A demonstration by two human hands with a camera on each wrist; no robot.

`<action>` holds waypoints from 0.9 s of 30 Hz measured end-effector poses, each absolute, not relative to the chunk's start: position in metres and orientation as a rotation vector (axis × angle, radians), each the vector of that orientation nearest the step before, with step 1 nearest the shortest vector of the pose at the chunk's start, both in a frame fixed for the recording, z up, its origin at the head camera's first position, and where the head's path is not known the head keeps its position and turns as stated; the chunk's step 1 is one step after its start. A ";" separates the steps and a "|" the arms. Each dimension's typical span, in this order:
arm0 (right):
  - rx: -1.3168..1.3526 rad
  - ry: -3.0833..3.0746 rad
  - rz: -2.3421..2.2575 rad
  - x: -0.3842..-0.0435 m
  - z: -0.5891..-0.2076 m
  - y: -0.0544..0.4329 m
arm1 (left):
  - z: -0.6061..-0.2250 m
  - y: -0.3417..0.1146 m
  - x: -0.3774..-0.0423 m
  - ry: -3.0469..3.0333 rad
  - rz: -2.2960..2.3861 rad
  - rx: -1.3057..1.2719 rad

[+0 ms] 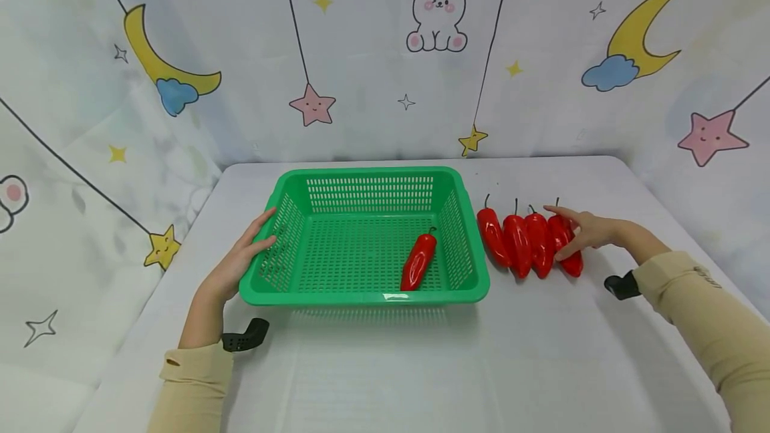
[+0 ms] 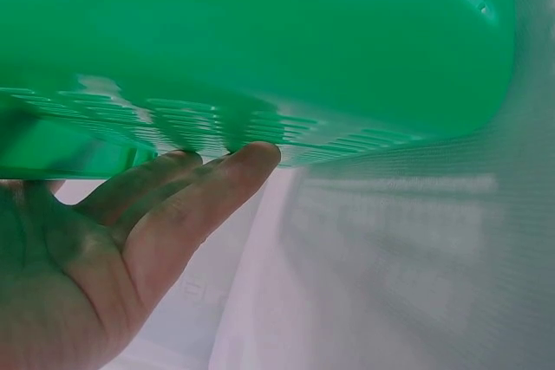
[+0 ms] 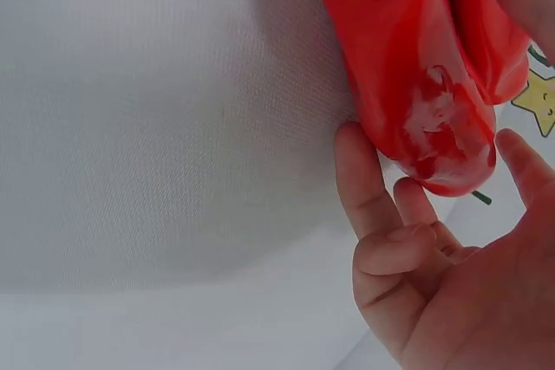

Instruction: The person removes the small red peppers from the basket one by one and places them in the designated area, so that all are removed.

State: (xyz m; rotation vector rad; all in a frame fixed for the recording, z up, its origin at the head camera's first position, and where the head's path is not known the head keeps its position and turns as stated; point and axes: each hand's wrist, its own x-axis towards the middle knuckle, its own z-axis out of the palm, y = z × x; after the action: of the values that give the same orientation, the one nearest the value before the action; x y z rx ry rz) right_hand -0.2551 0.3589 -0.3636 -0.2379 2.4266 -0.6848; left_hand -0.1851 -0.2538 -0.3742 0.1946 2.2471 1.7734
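A green plastic basket (image 1: 367,298) with slotted walls stands on the table, one red chili pepper (image 1: 418,262) lying inside at its right. My left hand (image 1: 237,259) rests at the basket's left side; in the left wrist view its straight fingers (image 2: 204,205) touch the slotted outer wall. To the right of the basket, several red peppers (image 1: 519,246) lie side by side, stems pointing away. My right hand (image 1: 592,229) is over the rightmost pepper (image 1: 574,263), fingers spread around it. In the right wrist view, fingertips (image 3: 354,149) lie along that glossy pepper (image 3: 416,84).
A white-covered table (image 1: 385,373) carries everything. Behind and at the sides hangs a pale cloth (image 1: 373,39) printed with moons, stars and a rabbit. Each wrist wears a black device, one at the left cuff (image 1: 246,335) and one at the right cuff (image 1: 622,285).
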 end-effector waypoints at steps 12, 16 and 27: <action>-0.301 2.578 -0.546 -0.250 -0.351 0.358 | -0.376 -0.254 -0.185 2.269 1.762 0.209; -0.317 2.592 -0.543 -0.248 -0.345 0.354 | -0.374 -0.254 -0.186 2.273 1.760 0.207; -0.377 2.615 -0.578 -0.246 -0.334 0.342 | -0.373 -0.253 -0.185 2.259 1.767 0.198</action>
State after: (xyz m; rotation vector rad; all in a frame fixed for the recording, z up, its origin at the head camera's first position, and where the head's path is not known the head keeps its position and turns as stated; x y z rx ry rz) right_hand -0.2463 0.3417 -0.3336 -0.3771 2.6152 -0.5779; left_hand -0.1845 -0.2534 -0.3732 0.1980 2.2585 1.7670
